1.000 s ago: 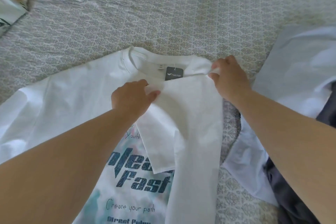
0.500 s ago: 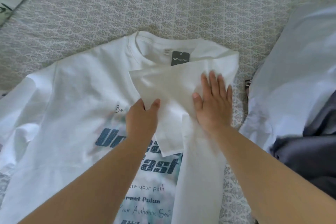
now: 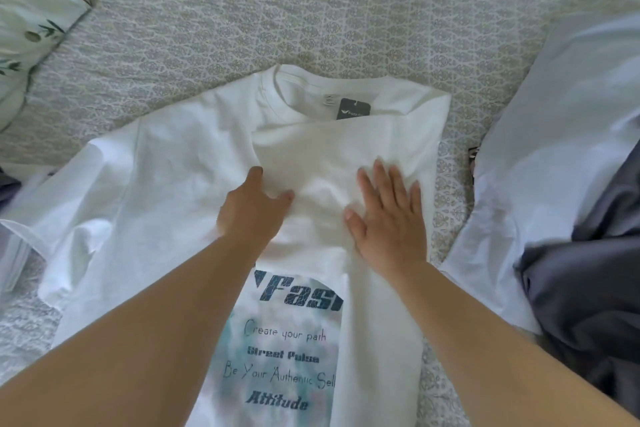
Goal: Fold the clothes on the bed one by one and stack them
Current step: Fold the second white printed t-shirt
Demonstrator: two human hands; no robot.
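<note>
A white T-shirt (image 3: pixel 173 166) with dark printed lettering lies face up on the bed, collar pointing away from me, a dark tag in the neck. Its right side and sleeve (image 3: pixel 332 156) are folded inward over the chest. My right hand (image 3: pixel 388 218) lies flat on that folded part, fingers spread and straight. My left hand (image 3: pixel 252 208) rests on the folded sleeve's left edge, with its fingertips hidden in the cloth. The shirt's left sleeve lies spread out to the left.
A pale blue garment (image 3: pixel 561 135) and a dark grey one (image 3: pixel 595 270) lie piled at the right. Floral pillows (image 3: pixel 38 17) sit at the upper left. The grey patterned bedcover (image 3: pixel 311 10) stretches beyond the collar.
Both hands brought the right sleeve inward over the chest and let go of their pinch. My right hand now lies flat on the fold, and my left hand has moved down along its left edge.
</note>
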